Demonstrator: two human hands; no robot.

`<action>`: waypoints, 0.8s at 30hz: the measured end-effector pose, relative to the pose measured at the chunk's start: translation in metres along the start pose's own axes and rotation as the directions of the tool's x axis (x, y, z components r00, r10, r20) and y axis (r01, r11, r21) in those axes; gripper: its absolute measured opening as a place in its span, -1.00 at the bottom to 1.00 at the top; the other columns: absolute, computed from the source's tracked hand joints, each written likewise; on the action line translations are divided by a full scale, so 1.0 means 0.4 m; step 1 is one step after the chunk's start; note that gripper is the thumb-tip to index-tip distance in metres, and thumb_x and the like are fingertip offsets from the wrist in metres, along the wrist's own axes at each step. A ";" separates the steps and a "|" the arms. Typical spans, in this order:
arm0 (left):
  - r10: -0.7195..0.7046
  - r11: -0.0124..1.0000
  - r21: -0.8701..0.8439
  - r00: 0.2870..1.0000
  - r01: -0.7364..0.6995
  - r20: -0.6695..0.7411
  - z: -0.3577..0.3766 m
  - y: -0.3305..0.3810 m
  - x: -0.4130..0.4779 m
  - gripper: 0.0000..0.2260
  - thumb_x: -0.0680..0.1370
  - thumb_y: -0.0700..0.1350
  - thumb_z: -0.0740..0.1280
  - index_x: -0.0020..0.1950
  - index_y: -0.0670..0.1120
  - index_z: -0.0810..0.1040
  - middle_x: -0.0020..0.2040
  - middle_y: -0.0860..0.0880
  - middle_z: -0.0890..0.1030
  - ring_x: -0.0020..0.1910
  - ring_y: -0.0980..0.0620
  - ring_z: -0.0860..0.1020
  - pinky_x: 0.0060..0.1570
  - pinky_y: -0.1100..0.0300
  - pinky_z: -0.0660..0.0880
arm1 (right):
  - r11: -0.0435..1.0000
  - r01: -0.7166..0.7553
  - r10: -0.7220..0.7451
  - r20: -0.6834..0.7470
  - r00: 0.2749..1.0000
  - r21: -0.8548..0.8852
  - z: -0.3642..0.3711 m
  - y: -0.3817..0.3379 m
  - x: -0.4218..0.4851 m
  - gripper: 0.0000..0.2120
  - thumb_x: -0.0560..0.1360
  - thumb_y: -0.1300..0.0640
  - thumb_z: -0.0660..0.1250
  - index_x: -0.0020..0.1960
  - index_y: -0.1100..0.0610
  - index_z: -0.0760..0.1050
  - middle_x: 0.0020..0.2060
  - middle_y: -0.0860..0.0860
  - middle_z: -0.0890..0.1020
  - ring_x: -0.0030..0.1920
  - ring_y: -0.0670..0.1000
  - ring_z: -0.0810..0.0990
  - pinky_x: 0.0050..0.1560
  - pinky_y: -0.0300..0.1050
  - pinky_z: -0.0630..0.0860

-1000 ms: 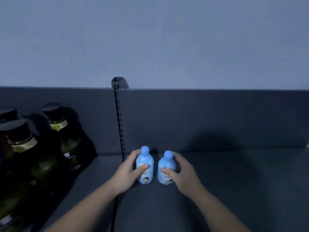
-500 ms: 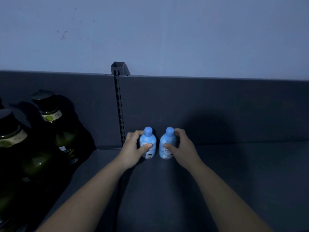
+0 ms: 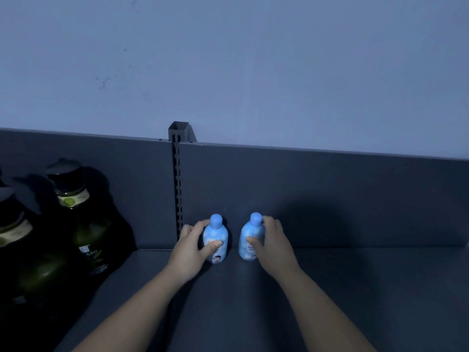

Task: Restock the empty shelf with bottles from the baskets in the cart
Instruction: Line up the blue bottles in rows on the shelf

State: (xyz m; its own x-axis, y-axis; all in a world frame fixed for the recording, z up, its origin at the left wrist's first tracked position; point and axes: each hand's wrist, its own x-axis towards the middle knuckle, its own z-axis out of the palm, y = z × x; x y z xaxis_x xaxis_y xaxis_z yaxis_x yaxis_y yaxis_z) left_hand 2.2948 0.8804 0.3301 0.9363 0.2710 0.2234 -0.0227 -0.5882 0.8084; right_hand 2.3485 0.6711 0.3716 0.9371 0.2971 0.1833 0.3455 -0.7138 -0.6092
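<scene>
now, setting a pair down square and letting go clean

the left hand (image 3: 189,250) grips the left blue bottle (image 3: 217,235), thumb across its label and fingers behind. the right hand (image 3: 275,247) grips the right blue bottle (image 3: 247,233) the same way, fingers curled over its shoulder near the cap. both bottles stand upright at the rear of the shelf (image 3: 330,288), close to the back panel (image 3: 304,199) and just right of the slotted upright (image 3: 177,186), with a small gap between them. they look seated, though i cannot tell for sure that their bases are fully down. well apart to the left stand large dark green bottles (image 3: 83,224).

the step in hand looks like placement, probably the start of the row, since no other blue bottles are in view. to do it well, press each base flat before easing the grip. turn the labels to face out — the left one shows a cartoon face at the front, while the right one's print is partly hidden by the thumb. nudge the two together so the row starts tight beside the upright. then spread the fingers outward and draw the hands straight back and low — these bottles look light and narrow, so a brushed cap could tip one into the other. the cart and its baskets are out of view.
</scene>
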 end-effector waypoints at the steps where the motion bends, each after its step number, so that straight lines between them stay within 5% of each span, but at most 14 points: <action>1: -0.004 1.000 0.004 1.000 0.004 -0.008 0.001 0.004 -0.002 -0.53 0.51 0.13 0.40 0.38 0.23 0.35 0.02 0.09 0.37 -0.04 0.20 0.46 -0.05 0.30 0.37 | 1.000 -0.008 0.008 0.002 1.000 -0.013 -0.002 -0.001 0.000 -0.59 0.56 -0.04 0.32 0.33 0.03 0.27 0.21 -0.05 0.38 0.10 0.03 0.50 0.16 0.07 0.47; 5: 0.013 0.999 0.045 0.999 -0.011 -0.046 0.004 0.015 -0.007 -0.53 0.52 0.15 0.37 0.39 0.23 0.32 0.01 0.12 0.36 -0.07 0.17 0.48 -0.14 0.27 0.38 | 0.999 -0.044 0.044 0.008 0.999 -0.027 -0.005 -0.006 0.000 -0.64 0.55 -0.05 0.32 0.25 0.01 0.28 0.17 -0.08 0.38 0.10 0.04 0.51 0.18 0.13 0.45; 9: 0.036 0.999 0.031 0.998 -0.034 -0.056 -0.003 0.014 -0.007 -0.54 0.52 0.13 0.38 0.35 0.17 0.29 0.15 0.11 0.39 0.07 0.08 0.48 0.05 0.06 0.47 | 0.996 -0.071 0.071 -0.003 0.997 -0.060 -0.009 -0.018 -0.003 -0.65 0.54 -0.05 0.33 0.21 0.01 0.28 0.15 -0.07 0.40 0.11 0.03 0.51 0.18 0.12 0.44; 13: 0.054 0.998 0.048 0.996 -0.051 -0.064 0.002 0.010 -0.003 -0.53 0.52 0.11 0.38 0.36 0.10 0.30 0.12 0.04 0.39 0.13 0.04 0.42 0.11 0.09 0.40 | 0.991 -0.110 0.111 0.018 0.994 -0.072 -0.016 -0.028 0.002 -0.64 0.53 -0.06 0.34 0.24 -0.03 0.29 0.15 -0.08 0.42 0.09 0.01 0.51 0.17 0.13 0.45; 20: -0.135 0.990 0.030 0.991 0.135 0.003 0.006 -0.011 -0.028 -0.28 0.44 0.11 0.47 0.47 0.00 0.19 0.35 -0.07 0.36 0.35 -0.09 0.32 0.34 0.01 0.31 | 0.970 -0.242 0.241 0.158 0.957 -0.016 -0.036 -0.020 -0.015 -0.20 0.41 -0.17 0.41 0.52 -0.11 0.07 0.45 -0.03 0.24 0.43 0.10 0.27 0.38 0.21 0.29; 24: -0.052 0.995 0.085 0.998 0.049 0.025 -0.044 -0.019 -0.095 -0.18 0.42 0.13 0.48 0.54 0.00 0.12 0.43 -0.04 0.32 0.43 -0.02 0.30 0.43 0.06 0.27 | 0.972 -0.214 0.222 0.078 0.972 -0.096 -0.043 0.001 -0.084 -0.17 0.45 -0.19 0.38 0.55 -0.05 0.02 0.53 -0.04 0.14 0.49 0.08 0.19 0.42 0.18 0.21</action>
State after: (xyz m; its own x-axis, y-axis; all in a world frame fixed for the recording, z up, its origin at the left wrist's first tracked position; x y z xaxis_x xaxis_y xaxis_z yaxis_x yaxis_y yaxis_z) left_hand 2.2530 0.8881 0.3251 0.9446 0.2822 0.1679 0.0535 -0.6369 0.7691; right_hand 2.3179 0.6501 0.3784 0.9835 0.1799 -0.0170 0.1401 -0.8182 -0.5576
